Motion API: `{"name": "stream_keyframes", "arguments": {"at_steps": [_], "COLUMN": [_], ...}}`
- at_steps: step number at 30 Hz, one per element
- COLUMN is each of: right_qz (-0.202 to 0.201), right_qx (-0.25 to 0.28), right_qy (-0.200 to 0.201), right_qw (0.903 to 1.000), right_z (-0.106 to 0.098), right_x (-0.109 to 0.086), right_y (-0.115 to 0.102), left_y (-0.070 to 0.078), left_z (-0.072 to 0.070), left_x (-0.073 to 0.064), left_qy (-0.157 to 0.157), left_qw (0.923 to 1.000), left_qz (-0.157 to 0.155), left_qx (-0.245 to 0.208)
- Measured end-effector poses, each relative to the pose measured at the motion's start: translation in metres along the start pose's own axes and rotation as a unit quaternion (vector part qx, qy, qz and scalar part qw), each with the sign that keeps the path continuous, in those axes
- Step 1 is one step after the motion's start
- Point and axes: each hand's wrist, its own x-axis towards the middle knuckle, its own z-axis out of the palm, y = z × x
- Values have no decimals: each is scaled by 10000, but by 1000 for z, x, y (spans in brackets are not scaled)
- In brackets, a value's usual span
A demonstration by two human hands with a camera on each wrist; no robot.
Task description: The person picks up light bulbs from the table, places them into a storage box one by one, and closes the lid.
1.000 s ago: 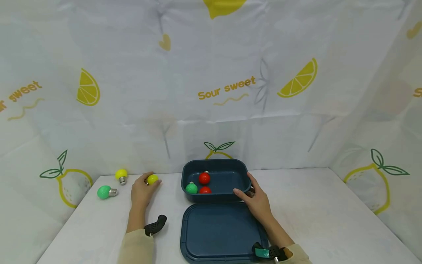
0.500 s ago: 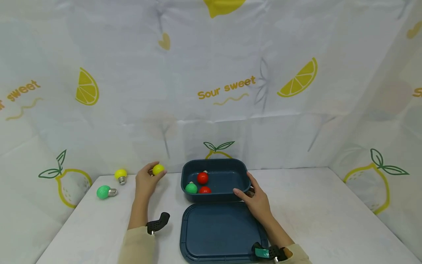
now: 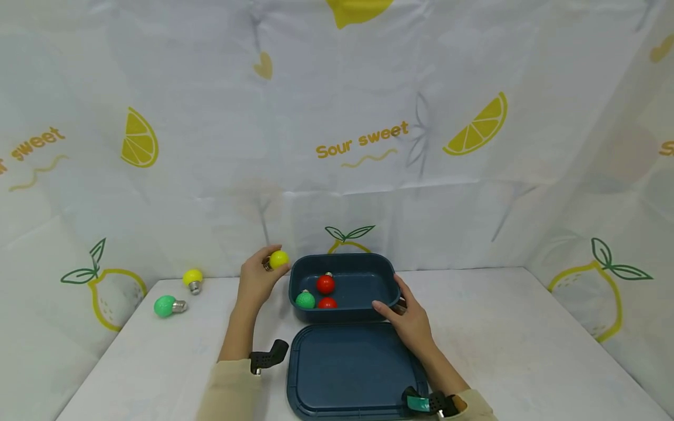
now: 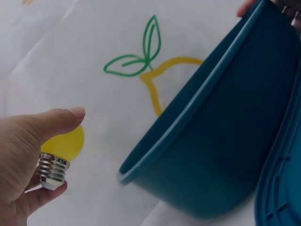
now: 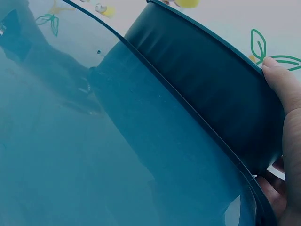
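My left hand [image 3: 259, 278] pinches a yellow light bulb [image 3: 279, 259] between thumb and fingers, just left of the dark blue box [image 3: 337, 316] and above the table. In the left wrist view the silver screw base [image 4: 51, 169] of that bulb points down, apart from the box wall. My right hand [image 3: 413, 323] grips the box's right front corner, its thumb on the rim; in the right wrist view the other fingers are partly hidden by the box. Inside the box lie two red bulbs [image 3: 326, 284] and a green bulb [image 3: 305, 300].
A second yellow bulb [image 3: 193, 278] and a green bulb [image 3: 167, 306] lie on the left of the white table [image 3: 526, 351]. The dark blue lid [image 3: 358, 368] lies flat in front of the box. A lemon-print cloth [image 3: 337, 199] hangs behind.
My left hand has lifted the yellow bulb off the table and carried it right, to the left edge of the box. The right hand has stayed on the box.
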Motion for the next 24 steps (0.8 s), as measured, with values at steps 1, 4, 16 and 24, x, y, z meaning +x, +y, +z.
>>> {"name": "stream_keyframes", "arguments": {"at_steps": [1,4,16,24], "right_qz": [6,-12,-58,-30], "right_qx": [-4,3,-27,-12], "right_qy": [-2,-10,-27,-17], "right_qw": [10000,10000,10000,10000], "right_z": [0,0,-1,-1], "right_x": [0,0,0,0], "right_y": [0,-1,-1,-2], "left_y": [3,11,24,25], "left_z": [2,8,45,61], "left_x": [0,-2,-11,-15], "left_qy": [-20,-125,-428,-738], "left_qw": [10000,9997,9941,9923], "left_qz": [51,198,950,989], "left_qx": [19,105,308,138]}}
